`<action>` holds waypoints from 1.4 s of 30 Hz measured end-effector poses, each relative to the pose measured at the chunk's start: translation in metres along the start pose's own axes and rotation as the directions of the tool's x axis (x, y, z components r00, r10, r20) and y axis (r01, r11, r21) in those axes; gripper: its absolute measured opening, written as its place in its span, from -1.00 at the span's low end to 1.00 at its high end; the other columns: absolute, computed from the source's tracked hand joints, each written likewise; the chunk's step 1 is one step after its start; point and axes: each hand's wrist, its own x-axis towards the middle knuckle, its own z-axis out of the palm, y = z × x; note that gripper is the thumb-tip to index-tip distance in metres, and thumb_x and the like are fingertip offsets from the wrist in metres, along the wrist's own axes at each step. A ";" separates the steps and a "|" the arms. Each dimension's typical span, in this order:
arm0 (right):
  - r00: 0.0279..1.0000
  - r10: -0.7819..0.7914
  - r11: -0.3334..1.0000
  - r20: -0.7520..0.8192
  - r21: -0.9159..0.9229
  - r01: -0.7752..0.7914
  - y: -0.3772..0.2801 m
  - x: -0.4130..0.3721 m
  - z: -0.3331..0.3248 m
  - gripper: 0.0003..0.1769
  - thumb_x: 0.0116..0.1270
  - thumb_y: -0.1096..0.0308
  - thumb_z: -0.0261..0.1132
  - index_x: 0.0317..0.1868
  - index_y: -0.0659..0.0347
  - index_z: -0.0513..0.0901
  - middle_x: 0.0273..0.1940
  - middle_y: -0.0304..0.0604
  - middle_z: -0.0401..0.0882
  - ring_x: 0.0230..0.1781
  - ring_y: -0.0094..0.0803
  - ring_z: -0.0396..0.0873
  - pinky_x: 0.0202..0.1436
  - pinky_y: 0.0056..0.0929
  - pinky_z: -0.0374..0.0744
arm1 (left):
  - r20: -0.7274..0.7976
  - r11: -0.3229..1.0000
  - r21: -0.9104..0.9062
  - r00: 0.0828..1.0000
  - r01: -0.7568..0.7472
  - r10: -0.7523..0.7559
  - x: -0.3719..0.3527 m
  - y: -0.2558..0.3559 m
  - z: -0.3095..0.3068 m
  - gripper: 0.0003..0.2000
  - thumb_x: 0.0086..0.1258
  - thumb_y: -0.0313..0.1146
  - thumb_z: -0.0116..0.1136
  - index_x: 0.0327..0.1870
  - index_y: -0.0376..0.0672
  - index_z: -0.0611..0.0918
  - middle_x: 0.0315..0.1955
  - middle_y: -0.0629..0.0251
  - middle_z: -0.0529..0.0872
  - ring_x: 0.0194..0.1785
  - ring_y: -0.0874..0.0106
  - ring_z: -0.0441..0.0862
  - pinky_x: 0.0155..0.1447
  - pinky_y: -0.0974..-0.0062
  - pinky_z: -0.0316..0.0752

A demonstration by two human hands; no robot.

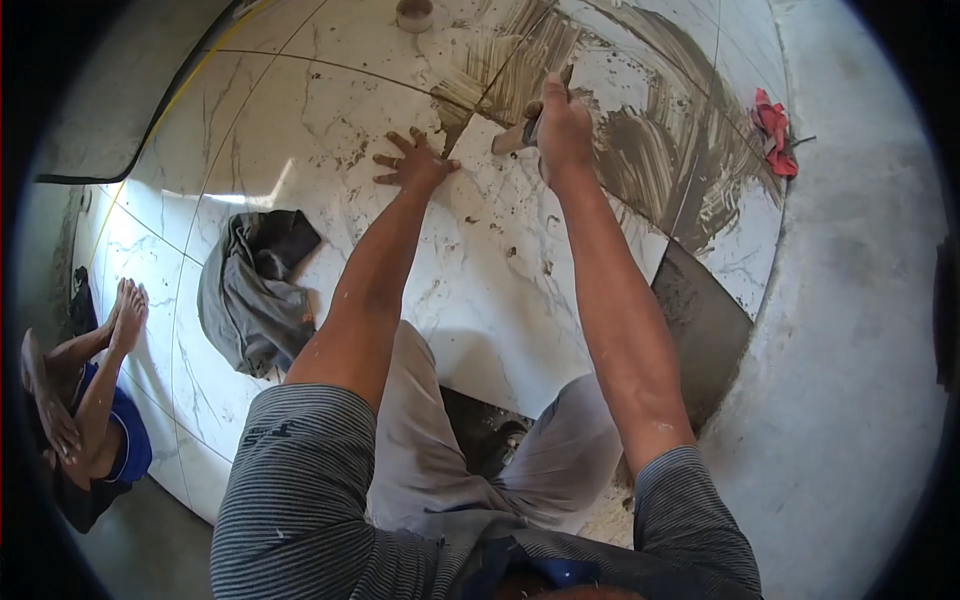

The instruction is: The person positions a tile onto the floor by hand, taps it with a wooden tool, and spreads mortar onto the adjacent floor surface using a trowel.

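Note:
My left hand point(414, 165) lies on a white marbled floor tile point(350, 200) with its fingers spread, near a joint between tiles. My right hand point(566, 132) is wrapped round a flat-bladed scraper point(513, 139), whose blade points left and rests at or just above the tile; its handle is mostly hidden in my grip. Wet grey-brown grout point(650, 150) is smeared in curved streaks over the tiles ahead and to the right of this hand. Small crumbs of it dot the tile between my hands.
A crumpled grey cloth point(245, 290) lies left of my arm. A red rag point(772, 135) is by the floor's right edge, and a roll of tape point(414, 14) sits at the top. Another person's legs point(110, 340) are at far left. A bare grey patch point(695, 325) shows beside the tiles.

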 end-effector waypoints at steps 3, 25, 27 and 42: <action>0.999 0.037 0.991 0.038 0.125 -0.041 -0.029 -0.014 0.005 -0.53 0.37 0.00 0.01 -0.36 0.32 0.46 -0.50 -0.23 0.43 -0.51 -0.51 0.37 -0.40 -0.48 0.39 | -0.009 1.000 0.001 1.000 0.021 -0.021 0.007 0.005 -0.006 0.05 -0.13 0.12 0.38 0.40 0.13 -0.01 0.41 0.07 -0.34 0.37 -0.31 -0.31 0.22 -0.43 -0.20; 0.993 0.106 0.952 0.056 -0.294 -0.085 -0.002 -0.019 0.008 -0.46 0.28 -0.09 0.08 -0.32 0.34 0.55 -0.46 -0.18 0.49 -0.46 -0.49 0.41 -0.32 -0.46 0.43 | -0.036 0.998 0.031 0.998 -0.055 0.056 0.014 -0.004 0.009 0.11 -0.16 0.20 0.36 0.41 0.13 -0.08 0.41 0.07 -0.34 0.35 -0.34 -0.31 0.23 -0.42 -0.16; 0.994 -0.024 0.891 0.105 -0.450 0.069 0.009 -0.014 0.010 -0.40 0.31 -0.08 0.00 0.06 0.32 0.44 -0.28 0.17 0.59 -0.24 -0.16 0.56 -0.07 -0.23 0.43 | -0.019 0.998 0.039 0.999 -0.046 0.047 0.019 -0.007 0.013 0.12 -0.18 0.20 0.37 0.41 0.12 -0.08 0.41 0.08 -0.36 0.35 -0.35 -0.33 0.22 -0.44 -0.17; 0.988 -0.152 0.983 -0.034 -0.111 0.148 -0.020 -0.078 0.003 -0.53 0.35 0.00 0.03 -0.43 0.29 0.50 -0.58 -0.21 0.42 -0.59 -0.48 0.37 -0.54 -0.47 0.36 | 0.150 0.998 0.064 0.988 0.020 -0.030 -0.038 0.014 -0.040 0.01 0.04 -0.02 0.35 0.41 0.01 -0.11 0.40 0.02 -0.35 0.38 -0.26 -0.23 0.33 -0.18 -0.03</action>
